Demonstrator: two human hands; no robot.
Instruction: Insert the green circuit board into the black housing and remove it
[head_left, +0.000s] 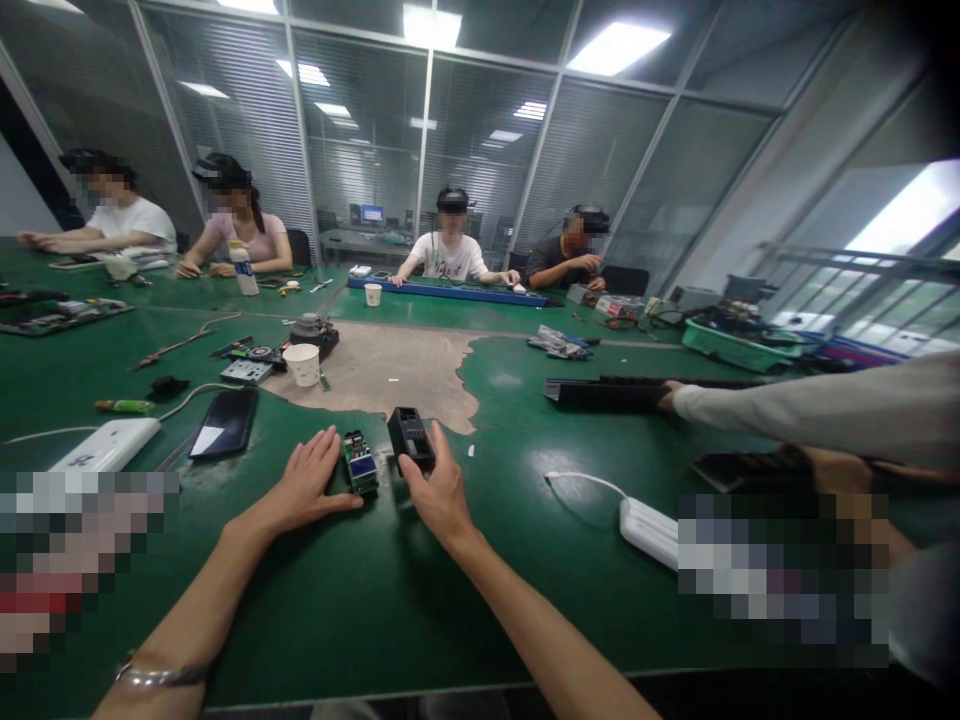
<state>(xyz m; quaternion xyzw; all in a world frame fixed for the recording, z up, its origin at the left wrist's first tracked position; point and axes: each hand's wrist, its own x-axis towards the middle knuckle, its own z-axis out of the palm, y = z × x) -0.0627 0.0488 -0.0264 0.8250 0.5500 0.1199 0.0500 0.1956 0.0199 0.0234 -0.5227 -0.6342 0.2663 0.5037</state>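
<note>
My left hand [311, 480] lies on the green table with its fingers spread, its thumb and fingertips beside a small green circuit board [360, 465] that has a blue screen. Between the thumb and fingers of my right hand [439, 485] is a black plastic housing [409, 438], tilted up a little, with openings in its top face. The board and the housing are a short gap apart, board on the left, housing on the right.
A phone [225, 422], a white power bank [109, 445] and a paper cup [302, 365] stand left. At right, a person's hands hold long black parts [607, 393] near a white device [649, 530]. Several people sit across the table [420, 620].
</note>
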